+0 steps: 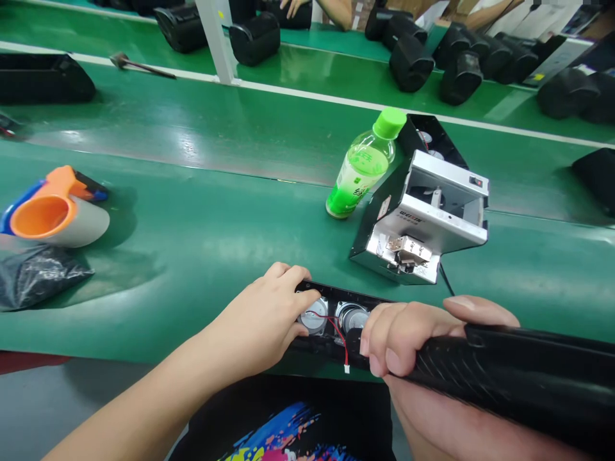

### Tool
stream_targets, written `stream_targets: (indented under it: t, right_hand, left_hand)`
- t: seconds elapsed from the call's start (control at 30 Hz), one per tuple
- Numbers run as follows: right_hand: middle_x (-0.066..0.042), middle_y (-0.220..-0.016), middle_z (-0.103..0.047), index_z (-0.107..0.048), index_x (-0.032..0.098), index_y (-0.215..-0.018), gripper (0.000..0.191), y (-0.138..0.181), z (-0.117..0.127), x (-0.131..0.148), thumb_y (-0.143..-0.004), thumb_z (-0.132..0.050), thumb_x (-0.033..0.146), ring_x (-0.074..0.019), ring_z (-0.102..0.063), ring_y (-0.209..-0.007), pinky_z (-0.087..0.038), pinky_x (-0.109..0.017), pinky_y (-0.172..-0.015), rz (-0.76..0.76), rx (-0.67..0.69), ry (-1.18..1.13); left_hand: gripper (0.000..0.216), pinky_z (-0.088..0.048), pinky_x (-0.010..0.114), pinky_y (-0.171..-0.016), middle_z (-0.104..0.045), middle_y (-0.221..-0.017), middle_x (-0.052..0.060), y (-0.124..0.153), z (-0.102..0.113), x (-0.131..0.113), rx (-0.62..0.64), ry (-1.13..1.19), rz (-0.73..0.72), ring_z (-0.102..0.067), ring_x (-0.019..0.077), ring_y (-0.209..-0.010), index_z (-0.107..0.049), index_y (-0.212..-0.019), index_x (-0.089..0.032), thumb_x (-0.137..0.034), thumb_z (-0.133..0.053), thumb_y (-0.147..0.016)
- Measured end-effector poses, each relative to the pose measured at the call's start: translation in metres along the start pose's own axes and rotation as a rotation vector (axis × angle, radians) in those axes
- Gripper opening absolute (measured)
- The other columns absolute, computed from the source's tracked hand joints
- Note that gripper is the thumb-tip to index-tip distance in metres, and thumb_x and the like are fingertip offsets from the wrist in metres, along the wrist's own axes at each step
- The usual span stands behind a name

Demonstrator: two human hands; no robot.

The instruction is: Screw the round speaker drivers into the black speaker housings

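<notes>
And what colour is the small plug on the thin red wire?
The small plug is white (head view).

It's a factory workshop, assembly work by every sign: a green tabletop (216, 237) stretches wide, black housings (410, 63) cluster on the far side, and there, at the top, a co-worker's hand (291, 6)! Closer in stands a silver machine (444, 214) marked WEIXIN, tape dispenser (89, 224) off left, while round speaker drivers (314, 318) with red wire (346, 352) sit in a long black casing (346, 294).
</notes>
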State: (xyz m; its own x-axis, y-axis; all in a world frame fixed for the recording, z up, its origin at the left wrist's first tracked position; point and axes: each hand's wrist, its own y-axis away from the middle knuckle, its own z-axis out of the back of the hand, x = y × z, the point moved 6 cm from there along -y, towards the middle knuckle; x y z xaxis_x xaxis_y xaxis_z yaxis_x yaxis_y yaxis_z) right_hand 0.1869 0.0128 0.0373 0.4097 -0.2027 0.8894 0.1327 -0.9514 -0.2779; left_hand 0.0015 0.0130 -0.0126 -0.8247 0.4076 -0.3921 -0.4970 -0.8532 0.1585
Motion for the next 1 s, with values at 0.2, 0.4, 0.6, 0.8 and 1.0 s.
stream_targets:
  t: [0.2, 0.4, 0.6, 0.8, 1.0]
  right_hand:
    - [0.0, -0.074, -0.074, -0.07, 0.038, -0.13, 0.034, 0.004, -0.007, -0.006, -0.107, -0.057, 0.059, -0.0217, -0.066, -0.062, -0.058, -0.042, -0.066, -0.023, 0.008, 0.019]
    - [0.0, -0.07, -0.071, -0.071, 0.039, -0.128, 0.034, 0.004, -0.005, -0.008, -0.107, -0.055, 0.061, -0.022, -0.063, -0.058, -0.056, -0.041, -0.062, -0.025, -0.012, 0.052]
    - [0.001, -0.07, -0.071, -0.074, 0.039, -0.127, 0.027, 0.005, -0.012, -0.009, -0.107, -0.058, 0.05, -0.0224, -0.063, -0.057, -0.059, -0.043, -0.061, 0.003, 0.028, 0.12]
    - [0.001, -0.063, -0.068, -0.08, 0.039, -0.111, 0.019, 0.001, -0.02, -0.004, -0.104, -0.063, 0.042, -0.0224, -0.062, -0.053, -0.058, -0.041, -0.056, -0.007, 0.024, 0.155]
    - [0.003, -0.063, -0.071, -0.081, 0.039, -0.12, 0.024, 0.0, -0.022, 0.0, -0.101, -0.07, 0.05, -0.0201, -0.059, -0.048, -0.057, -0.038, -0.052, 0.104, -0.073, 0.18]
  left_hand:
    - [0.03, -0.058, 0.051, -0.105, -0.062, -0.139, 0.011, -0.002, 0.002, 0.0, 0.003, 0.019, -0.001, -0.057, 0.0332, -0.119, -0.075, -0.125, -0.021, -0.023, -0.08, -0.096]
    - [0.03, -0.059, 0.051, -0.103, -0.061, -0.14, 0.011, -0.001, 0.0, 0.0, -0.003, 0.032, 0.004, -0.057, 0.0331, -0.118, -0.074, -0.125, -0.021, -0.027, -0.08, -0.097]
    - [0.029, -0.059, 0.05, -0.1, -0.062, -0.136, 0.012, 0.002, 0.0, 0.0, -0.037, 0.03, -0.005, -0.057, 0.0327, -0.115, -0.075, -0.124, -0.021, -0.028, -0.08, -0.096]
    - [0.025, -0.059, 0.049, -0.097, -0.062, -0.134, 0.012, 0.002, 0.001, 0.0, -0.044, 0.032, -0.005, -0.057, 0.0322, -0.113, -0.074, -0.12, -0.021, -0.031, -0.078, -0.098]
    - [0.025, -0.058, 0.046, -0.095, -0.062, -0.132, 0.012, 0.001, 0.002, 0.0, -0.03, 0.021, -0.011, -0.058, 0.0313, -0.112, -0.073, -0.121, -0.021, -0.036, -0.077, -0.1]
